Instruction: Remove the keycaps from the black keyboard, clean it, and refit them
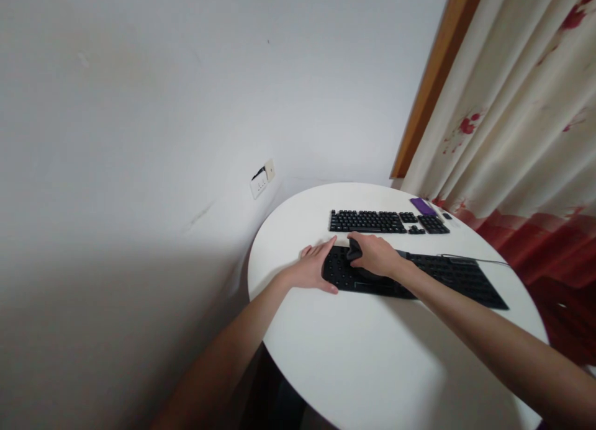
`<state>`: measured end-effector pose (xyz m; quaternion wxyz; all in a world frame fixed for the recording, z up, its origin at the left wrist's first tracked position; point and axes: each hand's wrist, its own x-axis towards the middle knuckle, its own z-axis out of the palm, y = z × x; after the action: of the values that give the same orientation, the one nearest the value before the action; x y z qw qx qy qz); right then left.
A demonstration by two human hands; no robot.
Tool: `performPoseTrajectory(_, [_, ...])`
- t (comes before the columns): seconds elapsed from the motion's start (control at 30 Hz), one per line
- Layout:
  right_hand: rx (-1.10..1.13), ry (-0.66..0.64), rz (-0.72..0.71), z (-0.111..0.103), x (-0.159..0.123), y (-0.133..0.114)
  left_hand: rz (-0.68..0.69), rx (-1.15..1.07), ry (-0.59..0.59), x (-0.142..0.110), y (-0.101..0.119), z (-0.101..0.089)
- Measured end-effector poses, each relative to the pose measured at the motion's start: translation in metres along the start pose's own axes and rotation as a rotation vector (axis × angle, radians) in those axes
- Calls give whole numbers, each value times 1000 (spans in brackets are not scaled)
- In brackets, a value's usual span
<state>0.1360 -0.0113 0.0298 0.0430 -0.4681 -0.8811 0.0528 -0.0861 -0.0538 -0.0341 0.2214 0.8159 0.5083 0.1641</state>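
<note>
A black keyboard base [459,275] with its keycaps off lies lengthwise across the white round table [363,349]. My left hand [311,268] grips its left end, with the thumb at the near edge and the fingers at the far edge. In my right hand [375,253] is a dark cloth [354,250], pinched between thumb and fingers over the left part of the base. The cloth's lower part blends with the dark base, so where it ends is hard to see. Behind the base, black keycaps [367,221] are laid out in keyboard order.
A purple flat item [423,206] and a small dark object [447,216] are at the table's back right. A thin cable [484,260] runs over the base toward the right edge. The wall with a socket [259,184] is at the left, a patterned curtain [507,126] at the right.
</note>
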Motion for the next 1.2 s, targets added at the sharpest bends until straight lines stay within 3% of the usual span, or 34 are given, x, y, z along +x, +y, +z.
performPoseTrajectory(0.17, [2, -2, -3, 7, -1, 3, -2, -16, -4, 0, 2, -1])
performPoseTrajectory(0.37, [123, -5, -137, 0, 5, -3, -2, -8, -10, 0, 2, -2])
performPoseTrajectory(0.43, [170, -77, -202, -7, 5, -2, 0, 1, -10, 0, 2, -1])
performPoseTrajectory(0.53, [312, -292, -330, -17, 6, 4, 7, 6, -5, 0, 2, -1])
performPoseTrajectory(0.6, [352, -343, -342, -21, 9, 10, 6, 9, -7, 0, 2, -1])
performPoseTrajectory(0.73, [252, -56, -157, -15, 15, 13, -12, 8, -14, 0, 2, -1])
performPoseTrajectory(0.8, [221, -9, -120, -11, 13, 9, -10, 9, -11, 0, 1, -1])
performPoseTrajectory(0.87, [251, -129, -198, -12, 7, 5, -2, 11, -10, 0, 1, -1])
performPoseTrajectory(0.97, [399, -419, -380, -21, -2, 3, 6, 8, -7, 0, 1, 0])
performPoseTrajectory(1.0, [417, -443, -388, -24, -3, 4, 9, 8, -3, 0, 0, 0])
performPoseTrajectory(1.03, [399, -405, -353, -26, -4, 6, 12, 8, -1, 0, 0, 0])
performPoseTrajectory(1.13, [239, -104, -130, -23, 0, 8, 0, 9, 3, 1, 0, 0])
performPoseTrajectory(1.2, [196, -10, -52, -17, 1, 7, -12, 9, 5, 1, 0, 0])
